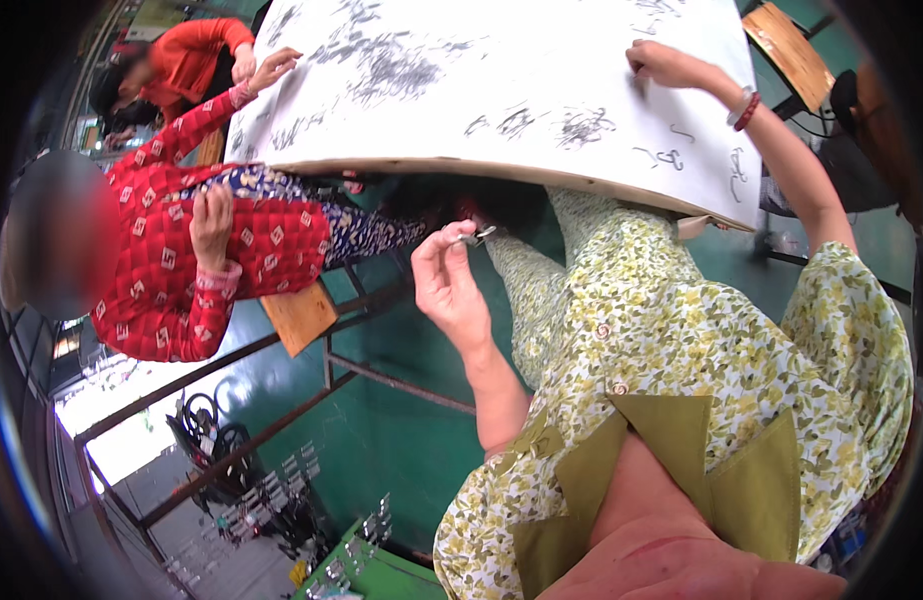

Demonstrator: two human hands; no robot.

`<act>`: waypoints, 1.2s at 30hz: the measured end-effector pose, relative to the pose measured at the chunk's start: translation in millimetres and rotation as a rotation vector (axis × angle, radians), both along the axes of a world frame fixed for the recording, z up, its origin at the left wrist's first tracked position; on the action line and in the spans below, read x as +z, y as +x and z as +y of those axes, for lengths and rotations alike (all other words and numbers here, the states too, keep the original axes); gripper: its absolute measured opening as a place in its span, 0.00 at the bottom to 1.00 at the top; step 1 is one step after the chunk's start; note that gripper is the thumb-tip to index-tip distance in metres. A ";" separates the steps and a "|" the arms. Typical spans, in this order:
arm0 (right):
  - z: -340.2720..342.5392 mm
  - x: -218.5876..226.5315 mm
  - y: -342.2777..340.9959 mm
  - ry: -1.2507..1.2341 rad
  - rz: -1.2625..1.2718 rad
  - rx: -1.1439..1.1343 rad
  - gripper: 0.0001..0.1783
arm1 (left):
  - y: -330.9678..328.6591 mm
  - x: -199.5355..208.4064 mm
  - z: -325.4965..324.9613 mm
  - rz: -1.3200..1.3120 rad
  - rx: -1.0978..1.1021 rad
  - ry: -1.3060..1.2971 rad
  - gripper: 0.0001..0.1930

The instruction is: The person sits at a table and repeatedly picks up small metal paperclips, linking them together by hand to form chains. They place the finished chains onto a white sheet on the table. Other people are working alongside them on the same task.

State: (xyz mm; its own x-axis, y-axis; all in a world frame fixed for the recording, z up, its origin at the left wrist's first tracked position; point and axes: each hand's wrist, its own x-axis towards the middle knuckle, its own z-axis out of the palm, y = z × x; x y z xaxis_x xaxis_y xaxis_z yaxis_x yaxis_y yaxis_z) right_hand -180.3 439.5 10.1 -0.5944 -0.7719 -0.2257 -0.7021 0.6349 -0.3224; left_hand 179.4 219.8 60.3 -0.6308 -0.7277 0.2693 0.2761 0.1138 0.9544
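Observation:
My left hand (451, 288) is raised off the near edge of the white table (541, 60), above my lap. Its thumb and fingertips pinch a small shiny metal piece (477, 237), too small to name. On the table's right part rests my right hand (671, 66), fingers curled together with the tips down on the surface. Whatever they hold, if anything, is hidden. Many small, thin dark pieces (391, 70) lie scattered and heaped across the table. A looser group of these pieces (584, 127) lies between my two hands.
On the left a co-worker in a red patterned jacket (271, 235) reaches one hand onto the table; another in orange (186, 65) sits beyond. A wooden stool (299, 318) stands at left, another stool (789, 55) at far right. Metal rails cross the lower left.

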 end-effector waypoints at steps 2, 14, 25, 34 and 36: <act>-1.6 -9.6 9.2 0.087 0.112 0.004 0.02 | -0.6 3.5 -0.4 -0.063 0.028 -0.076 0.04; -110.5 -70.6 -53.1 -0.343 0.731 0.531 0.08 | -4.7 12.5 9.8 -0.048 0.034 -0.045 0.03; -139.2 -13.4 -44.7 -0.103 0.336 0.635 0.04 | 3.9 25.0 13.7 -0.120 0.067 -0.043 0.03; -124.4 -14.4 -39.6 -0.263 0.355 0.616 0.06 | 2.5 27.5 22.3 -0.104 0.066 -0.079 0.03; -122.2 -8.4 -31.7 -0.486 0.353 0.585 0.06 | -0.9 18.9 22.9 -0.091 0.052 -0.063 0.04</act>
State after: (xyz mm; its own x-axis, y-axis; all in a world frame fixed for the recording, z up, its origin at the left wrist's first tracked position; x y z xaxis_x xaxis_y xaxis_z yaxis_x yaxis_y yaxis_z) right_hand -212.0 317.4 1.8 -0.0416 -0.9409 0.3361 -0.9860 -0.0158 -0.1660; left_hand 178.5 242.7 79.1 -0.6166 -0.7435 0.2587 0.1808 0.1860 0.9658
